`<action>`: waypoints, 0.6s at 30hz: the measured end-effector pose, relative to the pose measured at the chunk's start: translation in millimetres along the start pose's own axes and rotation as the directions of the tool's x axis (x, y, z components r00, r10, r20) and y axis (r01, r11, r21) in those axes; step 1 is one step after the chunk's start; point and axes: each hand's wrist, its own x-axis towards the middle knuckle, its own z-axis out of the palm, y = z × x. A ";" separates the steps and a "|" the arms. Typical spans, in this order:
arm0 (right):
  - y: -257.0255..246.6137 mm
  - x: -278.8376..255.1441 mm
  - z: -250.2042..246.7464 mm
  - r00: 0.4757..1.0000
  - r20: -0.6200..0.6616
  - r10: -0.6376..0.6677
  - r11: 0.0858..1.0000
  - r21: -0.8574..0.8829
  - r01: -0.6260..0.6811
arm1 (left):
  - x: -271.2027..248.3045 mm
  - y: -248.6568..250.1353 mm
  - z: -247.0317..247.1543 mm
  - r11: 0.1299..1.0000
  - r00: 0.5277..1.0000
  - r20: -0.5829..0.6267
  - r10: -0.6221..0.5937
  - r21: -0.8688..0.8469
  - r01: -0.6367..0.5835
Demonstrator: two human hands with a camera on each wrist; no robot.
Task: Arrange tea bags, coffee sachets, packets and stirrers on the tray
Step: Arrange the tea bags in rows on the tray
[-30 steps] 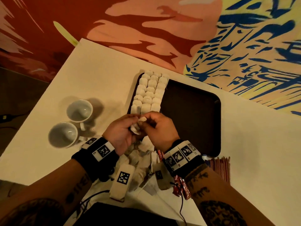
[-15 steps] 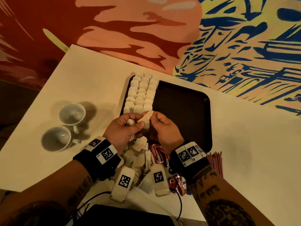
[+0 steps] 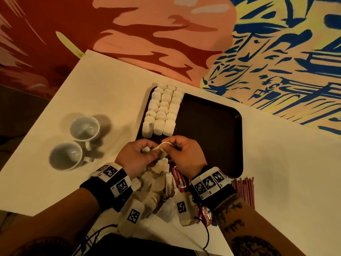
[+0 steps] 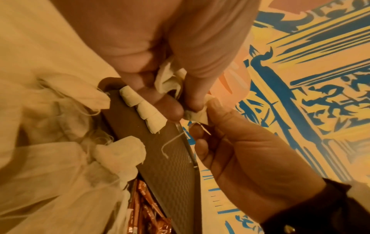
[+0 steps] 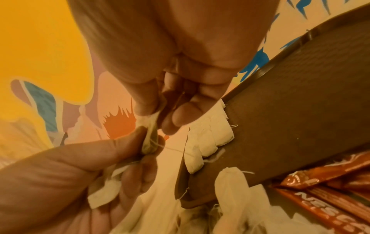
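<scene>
Left hand (image 3: 137, 154) and right hand (image 3: 181, 150) fingers pinch one tea bag (image 3: 160, 145) just before the tray (image 3: 212, 126) near edge. Risk: its trailing string may snag the laid rows (image 3: 162, 111), dragging them askew.

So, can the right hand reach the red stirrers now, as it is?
Probably not at once: the right hand pinches a tea bag together with the left hand. The stirrers lie uncovered beside its wrist.

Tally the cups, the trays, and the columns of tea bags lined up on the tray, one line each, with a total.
Cups: 2
Trays: 1
Tea bag columns on the tray: 3
Total: 6
</scene>
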 end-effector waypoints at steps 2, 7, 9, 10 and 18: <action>2.1 5.0 -2.1 1.000 0.000 0.020 0.999 -0.032 -0.020 | 3.1 -5.1 -3.1 0.998 0.999 -0.027 -0.037 0.040 0.038; 16.6 42.8 -12.6 0.997 -0.050 0.057 0.957 -0.281 -0.069 | 13.2 -15.0 -18.1 0.977 0.969 -0.168 -0.183 -0.142 0.160; 19.8 58.0 -10.7 0.990 0.106 0.092 0.894 -0.446 -0.036 | 16.7 -17.9 -25.9 0.945 0.949 -0.184 -0.255 -0.255 0.204; 20.6 63.8 -8.1 0.973 0.194 0.126 0.858 -0.514 -0.008 | 17.9 -18.8 -29.1 0.928 0.942 -0.183 -0.281 -0.300 0.219; 23.7 108.8 10.7 0.958 0.241 0.157 0.773 -0.633 0.032 | 29.6 -21.9 -35.6 0.875 0.910 -0.225 -0.349 -0.425 0.231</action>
